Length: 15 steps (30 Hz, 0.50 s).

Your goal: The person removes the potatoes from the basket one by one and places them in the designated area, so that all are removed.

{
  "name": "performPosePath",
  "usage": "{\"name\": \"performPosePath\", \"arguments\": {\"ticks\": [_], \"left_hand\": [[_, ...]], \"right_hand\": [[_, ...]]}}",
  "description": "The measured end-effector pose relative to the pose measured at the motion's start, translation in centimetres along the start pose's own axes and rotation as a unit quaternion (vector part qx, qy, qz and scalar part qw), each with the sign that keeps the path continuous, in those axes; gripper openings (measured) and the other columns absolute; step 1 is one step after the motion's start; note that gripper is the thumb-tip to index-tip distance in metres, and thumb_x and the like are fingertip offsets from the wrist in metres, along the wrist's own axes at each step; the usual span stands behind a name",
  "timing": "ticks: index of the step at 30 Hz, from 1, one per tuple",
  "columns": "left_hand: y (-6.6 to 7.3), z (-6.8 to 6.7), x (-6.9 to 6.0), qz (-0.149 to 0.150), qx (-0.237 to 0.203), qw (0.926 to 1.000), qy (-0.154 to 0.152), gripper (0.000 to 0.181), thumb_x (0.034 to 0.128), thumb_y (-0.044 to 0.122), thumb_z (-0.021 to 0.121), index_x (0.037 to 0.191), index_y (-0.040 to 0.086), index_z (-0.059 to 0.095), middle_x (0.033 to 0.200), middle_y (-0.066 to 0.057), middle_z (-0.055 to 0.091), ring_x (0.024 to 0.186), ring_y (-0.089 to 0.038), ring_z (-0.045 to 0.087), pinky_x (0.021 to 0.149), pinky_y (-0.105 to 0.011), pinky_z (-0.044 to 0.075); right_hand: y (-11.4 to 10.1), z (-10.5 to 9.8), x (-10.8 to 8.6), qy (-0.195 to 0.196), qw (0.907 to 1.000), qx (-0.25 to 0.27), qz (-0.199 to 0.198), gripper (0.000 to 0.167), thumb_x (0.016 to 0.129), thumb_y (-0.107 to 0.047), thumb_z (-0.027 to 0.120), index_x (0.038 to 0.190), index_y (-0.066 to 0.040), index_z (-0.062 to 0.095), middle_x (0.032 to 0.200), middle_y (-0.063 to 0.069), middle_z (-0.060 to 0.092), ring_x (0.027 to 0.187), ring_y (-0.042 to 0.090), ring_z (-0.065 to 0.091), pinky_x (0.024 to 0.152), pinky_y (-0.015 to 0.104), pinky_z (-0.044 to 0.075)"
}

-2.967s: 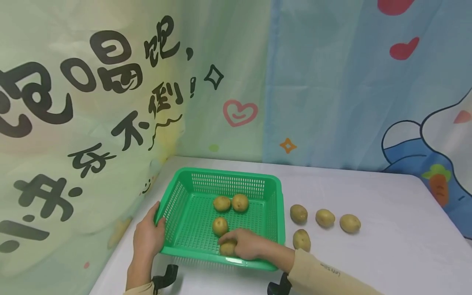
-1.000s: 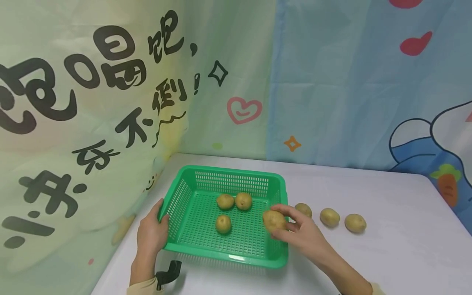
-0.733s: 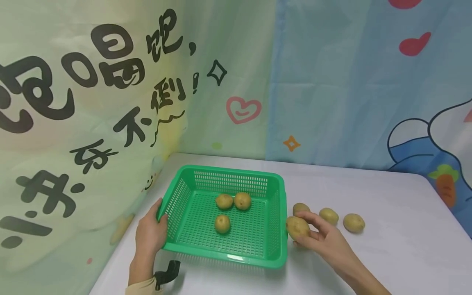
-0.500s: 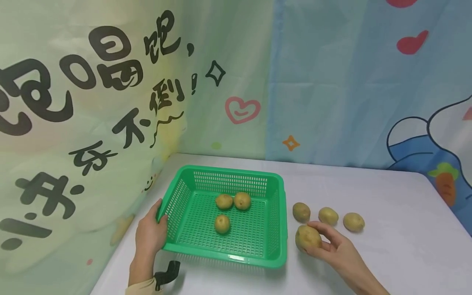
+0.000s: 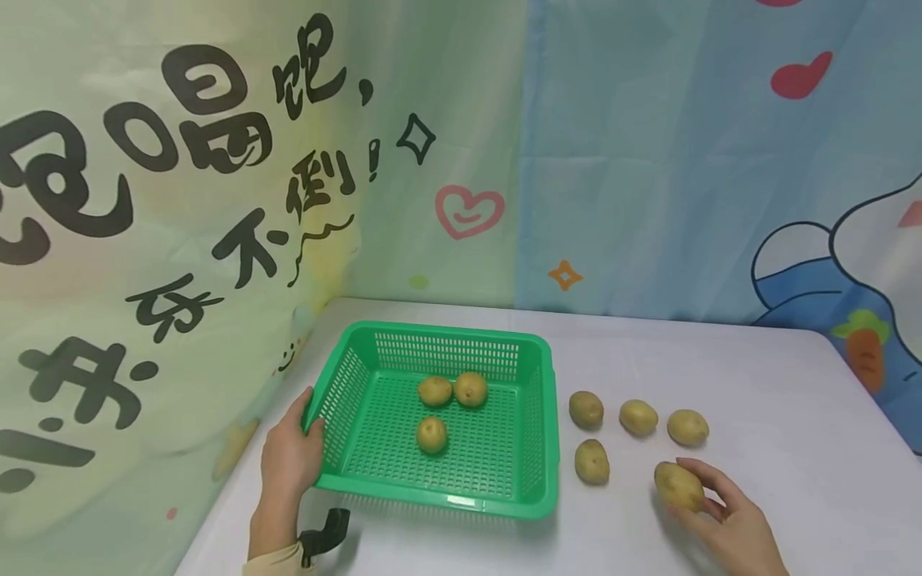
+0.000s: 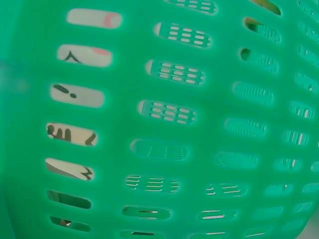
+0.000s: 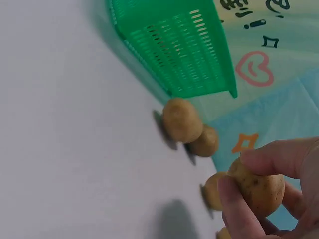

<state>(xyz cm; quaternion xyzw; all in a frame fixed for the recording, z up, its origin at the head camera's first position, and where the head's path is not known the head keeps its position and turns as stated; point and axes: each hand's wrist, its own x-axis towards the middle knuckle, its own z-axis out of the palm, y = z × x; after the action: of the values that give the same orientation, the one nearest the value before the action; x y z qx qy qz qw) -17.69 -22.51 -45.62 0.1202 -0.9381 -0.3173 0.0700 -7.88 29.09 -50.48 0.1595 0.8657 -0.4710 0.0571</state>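
Note:
My left hand [image 5: 290, 456] grips the left rim of the green plastic basket [image 5: 543, 480], whose perforated wall [image 6: 114, 119] fills the left wrist view. Inside the basket lie three potatoes, one nearer the front [image 5: 431, 435] and two touching further back [image 5: 435, 392]. To the right of the basket, my right hand [image 5: 738, 520] pinches a potato [image 5: 679, 486] between thumb and fingers. In the right wrist view that potato [image 7: 259, 191] appears held above the white surface, with a shadow below.
Three potatoes stand in a row right of the basket, among them a middle one [image 5: 638, 418], and another [image 5: 592, 462] lies in front of the leftmost. Behind the white table [image 5: 778, 400] hangs a printed curtain [image 5: 612, 200]. A black curved object [image 5: 326, 538] is beside the left wrist.
My right hand has carried a potato out of the basket and off to the right, past the single front potato. My left hand has kept its grip on the rim.

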Motion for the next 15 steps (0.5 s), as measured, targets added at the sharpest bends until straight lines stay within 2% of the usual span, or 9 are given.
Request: {"name": "performPosePath", "arguments": {"ticks": [1, 2, 5, 7, 9, 13, 15], "left_hand": [[0.0, -0.1, 0.0, 0.001, -0.001, 1.0000, 0.000, 0.053, 0.0997, 0.015, 0.049, 0.151, 0.007, 0.037, 0.141, -0.028, 0.048, 0.090, -0.033, 0.058, 0.074, -0.047, 0.045], [0.1, -0.1, 0.1, 0.002, -0.002, 1.0000, -0.002, 0.053, 0.0998, 0.015, 0.049, 0.151, 0.007, 0.036, 0.141, -0.028, 0.048, 0.091, -0.034, 0.058, 0.075, -0.048, 0.045], [0.1, -0.2, 0.1, 0.002, -0.005, 1.0000, -0.005, 0.053, 0.0997, 0.015, 0.049, 0.151, 0.007, 0.036, 0.142, -0.029, 0.047, 0.096, -0.036, 0.058, 0.078, -0.050, 0.045], [0.2, -0.2, 0.1, -0.001, -0.006, 1.0000, -0.006, 0.053, 0.0997, 0.014, 0.049, 0.151, 0.007, 0.036, 0.142, -0.029, 0.046, 0.100, -0.037, 0.058, 0.080, -0.051, 0.045], [0.2, -0.2, 0.0, -0.005, -0.006, 1.0000, -0.007, 0.053, 0.0997, 0.014, 0.049, 0.151, 0.007, 0.036, 0.142, -0.029, 0.046, 0.101, -0.038, 0.057, 0.081, -0.051, 0.044], [0.1, -0.1, -0.1, -0.008, -0.004, 0.9999, -0.006, 0.053, 0.0998, 0.014, 0.049, 0.151, 0.007, 0.035, 0.142, -0.028, 0.046, 0.098, -0.036, 0.057, 0.079, -0.050, 0.045], [0.1, 0.0, -0.1, -0.007, -0.004, 1.0000, -0.004, 0.053, 0.0999, 0.014, 0.049, 0.151, 0.007, 0.036, 0.141, -0.029, 0.047, 0.095, -0.035, 0.058, 0.077, -0.049, 0.045]], "right_hand": [[0.4, 0.1, 0.0, 0.003, 1.0000, 0.002, 0.006, 0.086, 0.080, -0.047, 0.078, 0.148, -0.013, 0.038, 0.147, 0.014, 0.041, 0.093, -0.021, 0.045, 0.077, 0.006, 0.042], [0.7, 0.1, -0.1, -0.001, 0.9998, 0.008, 0.017, 0.087, 0.080, -0.047, 0.078, 0.149, -0.012, 0.036, 0.148, 0.014, 0.039, 0.093, -0.018, 0.049, 0.078, 0.007, 0.043], [1.1, 0.4, -0.1, -0.006, 0.9988, 0.025, 0.042, 0.089, 0.081, -0.046, 0.077, 0.150, -0.012, 0.033, 0.151, 0.013, 0.036, 0.112, 0.008, 0.058, 0.083, 0.014, 0.047], [1.0, 0.6, -0.1, -0.006, 0.9985, 0.026, 0.049, 0.090, 0.081, -0.047, 0.077, 0.151, -0.013, 0.033, 0.151, 0.014, 0.036, 0.124, 0.025, 0.053, 0.088, 0.022, 0.049], [0.9, 0.8, 0.0, -0.015, 0.9976, 0.040, 0.055, 0.090, 0.081, -0.045, 0.077, 0.151, -0.012, 0.032, 0.152, 0.016, 0.034, 0.132, 0.040, 0.042, 0.097, 0.035, 0.046], [0.6, 1.6, 0.2, -0.022, 0.9967, 0.052, 0.059, 0.089, 0.081, -0.041, 0.078, 0.151, -0.011, 0.032, 0.153, 0.018, 0.033, 0.134, 0.042, 0.037, 0.105, 0.055, 0.034], [0.4, 1.9, 0.5, -0.025, 0.9970, 0.047, 0.055, 0.088, 0.081, -0.040, 0.078, 0.151, -0.011, 0.032, 0.154, 0.019, 0.032, 0.134, 0.043, 0.037, 0.106, 0.060, 0.030]]}}
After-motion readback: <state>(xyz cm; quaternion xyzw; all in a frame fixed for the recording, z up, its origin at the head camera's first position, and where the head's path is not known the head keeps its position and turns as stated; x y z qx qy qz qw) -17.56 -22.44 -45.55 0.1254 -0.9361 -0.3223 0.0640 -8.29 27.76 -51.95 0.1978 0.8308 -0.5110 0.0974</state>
